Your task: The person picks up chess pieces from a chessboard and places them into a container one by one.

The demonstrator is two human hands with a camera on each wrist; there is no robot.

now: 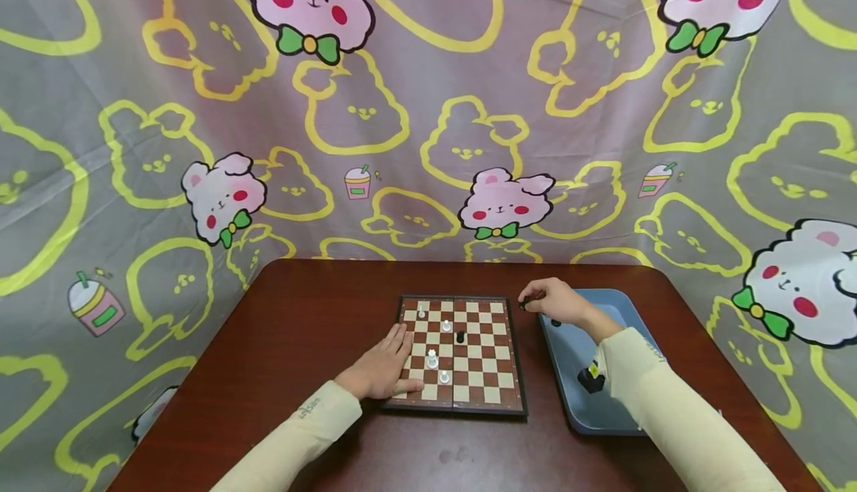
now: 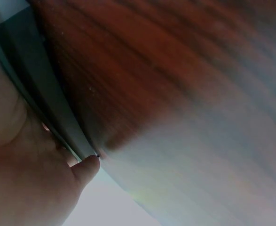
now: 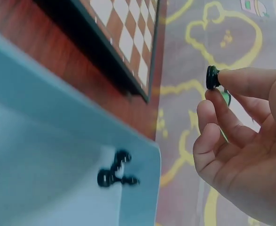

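Note:
My left hand [image 1: 383, 367] rests with fingers spread on the left edge of the chessboard [image 1: 486, 382]; in the left wrist view it lies along the board's dark side. Between thumb and fingertips, my right hand [image 1: 561, 303] pinches a small black chess piece [image 3: 212, 77], its round base facing outward and its upper part hidden by the fingers. This hand is in the air beyond the board's right edge, near the tray's far left corner. Several white chess pieces stand on the board's left half, among them a larger one [image 1: 432, 359]. One black chess piece [image 1: 460, 336] stands near the middle fold.
A blue-grey tray [image 1: 574, 416] lies right of the board, partly covered by my right forearm. Black chess pieces [image 3: 110, 177] lie in its corner. The brown table [image 1: 321, 291] ends against a patterned cloth [image 1: 415, 164] that surrounds it at the back and sides.

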